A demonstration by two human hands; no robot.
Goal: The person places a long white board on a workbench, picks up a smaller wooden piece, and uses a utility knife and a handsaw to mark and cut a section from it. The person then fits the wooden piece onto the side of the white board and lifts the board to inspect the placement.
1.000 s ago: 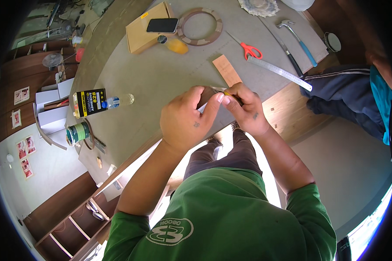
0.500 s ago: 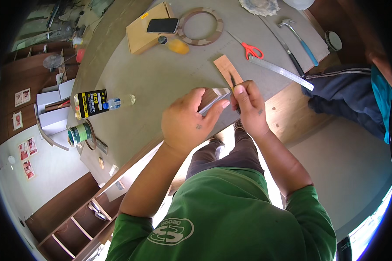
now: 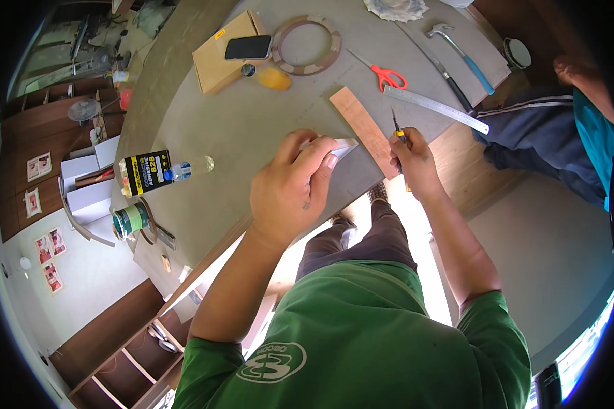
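Observation:
My left hand (image 3: 288,187) is closed on a small block with a pale face (image 3: 344,146), held above the table near its front edge. Most of the block is hidden by my fingers. To the right, my right hand (image 3: 416,163) grips a utility knife (image 3: 399,131) with a yellow part on its handle, its thin blade pointing up and away from me. Between my hands a flat reddish-brown wood strip (image 3: 359,121) lies slantwise on the table, its near end by my right hand. The knife and the block are apart.
Beyond lie a ring (image 3: 278,42), phone (image 3: 248,48), cardboard box (image 3: 208,66) and orange-filled bottle (image 3: 273,78). Scissors (image 3: 391,78), a steel ruler (image 3: 436,109) and a hammer (image 3: 469,61) are at right, near another person's leg (image 3: 525,129). An adhesive can (image 3: 143,173) and clear bottle (image 3: 192,168) stand left.
My right hand has moved right, away from my left hand, and the knife now points upward over the strip's right side. More of the wood strip shows. The left hand has turned slightly.

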